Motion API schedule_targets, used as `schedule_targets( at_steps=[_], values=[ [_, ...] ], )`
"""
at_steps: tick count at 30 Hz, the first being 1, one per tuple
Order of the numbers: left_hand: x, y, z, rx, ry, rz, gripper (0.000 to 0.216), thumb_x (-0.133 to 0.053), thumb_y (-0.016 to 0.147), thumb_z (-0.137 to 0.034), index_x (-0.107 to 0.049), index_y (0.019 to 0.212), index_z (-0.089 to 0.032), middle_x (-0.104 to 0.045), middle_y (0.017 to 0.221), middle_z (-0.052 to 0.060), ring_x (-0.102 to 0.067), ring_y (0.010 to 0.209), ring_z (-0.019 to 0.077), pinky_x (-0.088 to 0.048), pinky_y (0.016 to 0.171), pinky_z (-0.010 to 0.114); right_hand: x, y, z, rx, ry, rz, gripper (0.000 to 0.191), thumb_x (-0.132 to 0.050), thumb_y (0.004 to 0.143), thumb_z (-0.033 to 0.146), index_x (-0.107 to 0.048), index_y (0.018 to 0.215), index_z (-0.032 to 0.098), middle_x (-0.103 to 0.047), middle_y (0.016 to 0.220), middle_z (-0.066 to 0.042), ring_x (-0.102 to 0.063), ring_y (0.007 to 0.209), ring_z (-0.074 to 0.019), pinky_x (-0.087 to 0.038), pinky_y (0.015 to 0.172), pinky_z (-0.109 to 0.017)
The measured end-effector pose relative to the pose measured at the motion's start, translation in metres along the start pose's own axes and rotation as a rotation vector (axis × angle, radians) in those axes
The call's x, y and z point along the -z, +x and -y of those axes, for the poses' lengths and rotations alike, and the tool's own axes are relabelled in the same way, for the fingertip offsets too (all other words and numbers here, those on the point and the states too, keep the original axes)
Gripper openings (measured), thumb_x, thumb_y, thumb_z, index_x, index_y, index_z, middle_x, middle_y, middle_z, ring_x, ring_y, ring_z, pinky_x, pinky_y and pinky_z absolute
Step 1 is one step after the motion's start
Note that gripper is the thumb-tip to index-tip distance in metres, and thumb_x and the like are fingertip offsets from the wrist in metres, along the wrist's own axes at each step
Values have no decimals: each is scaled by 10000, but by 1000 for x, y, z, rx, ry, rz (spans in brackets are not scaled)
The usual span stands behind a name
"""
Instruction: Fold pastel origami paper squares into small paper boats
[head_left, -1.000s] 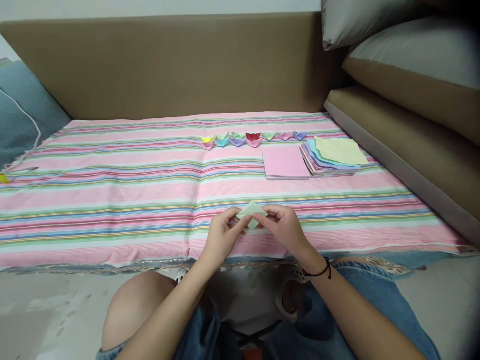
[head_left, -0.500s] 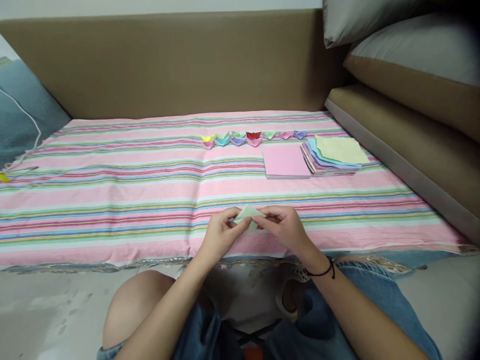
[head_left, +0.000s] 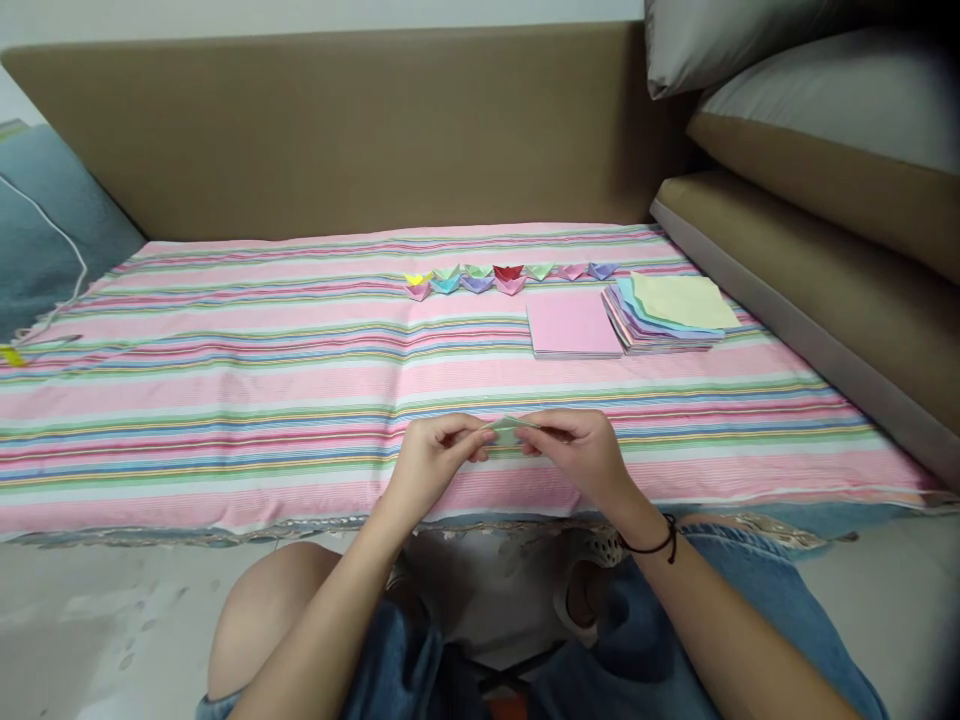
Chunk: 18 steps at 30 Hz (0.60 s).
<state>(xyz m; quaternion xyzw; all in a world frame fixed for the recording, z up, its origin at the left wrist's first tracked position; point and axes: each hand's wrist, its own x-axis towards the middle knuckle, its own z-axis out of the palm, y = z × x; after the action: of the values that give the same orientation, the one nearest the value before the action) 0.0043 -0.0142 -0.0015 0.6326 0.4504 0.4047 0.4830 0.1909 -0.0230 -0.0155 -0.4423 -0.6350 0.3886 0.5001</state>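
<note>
A small pale green folded paper (head_left: 506, 432) is stretched between my two hands, just above the near part of the striped cloth. My left hand (head_left: 435, 450) pinches its left corner between thumb and fingers. On the other side, my right hand (head_left: 577, 445) pinches the right corner the same way. The paper's middle rises to a low peak, and its corners are hidden by my fingertips. Farther back, several small folded paper boats (head_left: 478, 283) in yellow, pink, blue, green, purple and red stand in two rows.
A neat stack of pink square paper (head_left: 574, 325) lies right of centre. Against it sits a fanned stack of coloured sheets (head_left: 682, 300), pale yellow on top. Cushions (head_left: 825, 150) rise at the right, a brown backrest (head_left: 375, 130) behind. A white cable (head_left: 56, 230) lies at the far left.
My hands have moved slightly apart, drawing the green paper's corners outward. It showed a broad triangular face before and now looks flatter and narrower from above.
</note>
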Motion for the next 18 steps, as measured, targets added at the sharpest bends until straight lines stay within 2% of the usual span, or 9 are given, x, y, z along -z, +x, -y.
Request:
schedule_targets(
  at_steps=[4, 7, 12, 18],
  values=[
    [-1, -2, -1, 4, -165, 30, 248, -693, 738, -275, -687, 954, -152, -673, 628, 15, -626, 589, 140, -521, 569, 232, 3, -1, 0, 268, -132, -50, 193, -571, 824, 155, -728, 900, 236, -721, 865, -44, -676, 807, -193, -562, 688, -304],
    [-2, -2, -1, -53, -264, 44, 281, -741, 680, -238, -693, 947, -166, -709, 808, 46, -658, 704, 164, -562, 628, 256, 5, -2, 1, 413, -218, -65, 248, -544, 842, 127, -714, 952, 269, -703, 974, -42, -656, 928, -194, -550, 798, -326],
    [-5, -4, 1, -103, -251, -16, 211, -756, 656, -256, -725, 850, -178, -724, 882, 65, -686, 778, 209, -589, 703, 299, 6, -3, 1, 494, -263, -76, 291, -519, 855, 121, -682, 1024, 294, -636, 1055, -53, -647, 918, -178, -562, 789, -332],
    [-8, -7, 0, -177, -207, -135, 177, -754, 657, -240, -741, 830, -202, -726, 918, 56, -690, 802, 209, -597, 698, 281, 4, -2, 5, 518, -273, -123, 312, -552, 832, 113, -661, 1059, 297, -624, 993, -51, -634, 896, -176, -562, 756, -321]
  ],
)
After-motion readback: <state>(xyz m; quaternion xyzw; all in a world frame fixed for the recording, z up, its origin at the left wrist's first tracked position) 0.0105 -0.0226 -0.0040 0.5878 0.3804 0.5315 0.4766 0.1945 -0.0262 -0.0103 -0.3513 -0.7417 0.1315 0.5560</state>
